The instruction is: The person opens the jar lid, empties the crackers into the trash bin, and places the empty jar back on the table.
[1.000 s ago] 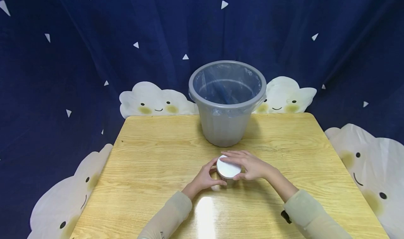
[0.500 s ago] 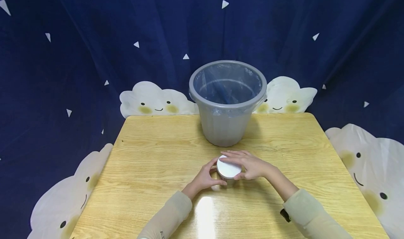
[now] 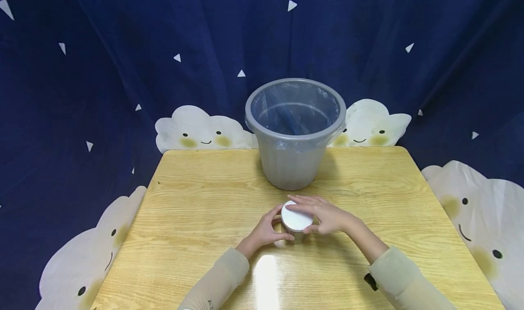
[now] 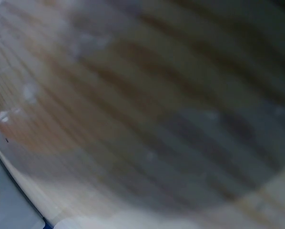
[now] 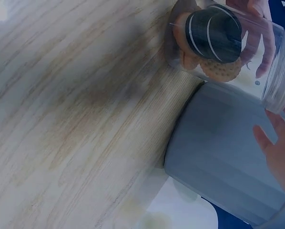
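Note:
A clear jar with a white lid stands on the wooden table. My left hand holds its body, with the thumb on the near side and the fingers on the far side. From the right, my right hand grips the lid, its fingers over the far rim and its thumb at the near rim. Through the jar wall, the right wrist view shows round biscuits and a dark piece with white stripes. The left wrist view is mostly blurred wood grain and shadow.
Just behind the jar, a grey bin lined with a clear plastic bag stands on the table. Beyond the table's far edge hangs a dark blue curtain with white triangles and smiling clouds.
My right hand's fingers have shifted very slightly on the lid. The left hand, jar and bin stay where they were.

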Available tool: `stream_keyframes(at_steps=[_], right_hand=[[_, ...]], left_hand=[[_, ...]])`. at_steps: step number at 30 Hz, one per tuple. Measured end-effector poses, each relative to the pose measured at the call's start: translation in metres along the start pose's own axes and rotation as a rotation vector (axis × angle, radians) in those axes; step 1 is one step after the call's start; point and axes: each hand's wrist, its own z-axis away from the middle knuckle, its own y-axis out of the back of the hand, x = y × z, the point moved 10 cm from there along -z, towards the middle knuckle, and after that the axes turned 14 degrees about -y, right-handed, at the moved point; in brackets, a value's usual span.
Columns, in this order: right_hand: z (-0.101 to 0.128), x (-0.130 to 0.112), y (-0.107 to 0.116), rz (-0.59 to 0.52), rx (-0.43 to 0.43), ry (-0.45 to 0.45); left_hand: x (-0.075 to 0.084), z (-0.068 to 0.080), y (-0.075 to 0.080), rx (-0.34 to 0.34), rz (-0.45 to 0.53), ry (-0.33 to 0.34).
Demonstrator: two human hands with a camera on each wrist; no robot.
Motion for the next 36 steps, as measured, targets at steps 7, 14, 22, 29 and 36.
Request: stream_keyframes(at_steps=[7,14,22,29,36], right_hand=[[0.005,-0.001,0.004,0.041,0.126,-0.036],[0.008,-0.002,0.003,0.116,0.269,-0.101],[0.013,-0.002,0.002,0.144,0.437,-0.188],[0.017,0.000,0.001,0.145,0.530,-0.273],[0.018,0.000,-0.003,0.149,0.559,-0.304]], left_hand=[[0.005,-0.001,0.000,-0.004,-0.008,-0.014],[0.030,-0.004,0.003,-0.024,0.026,0.003],[0.034,-0.006,0.003,-0.044,0.023,0.042],[0.034,-0.006,0.004,-0.025,0.005,0.034],[0.038,-0.006,0.006,-0.012,-0.034,0.006]])
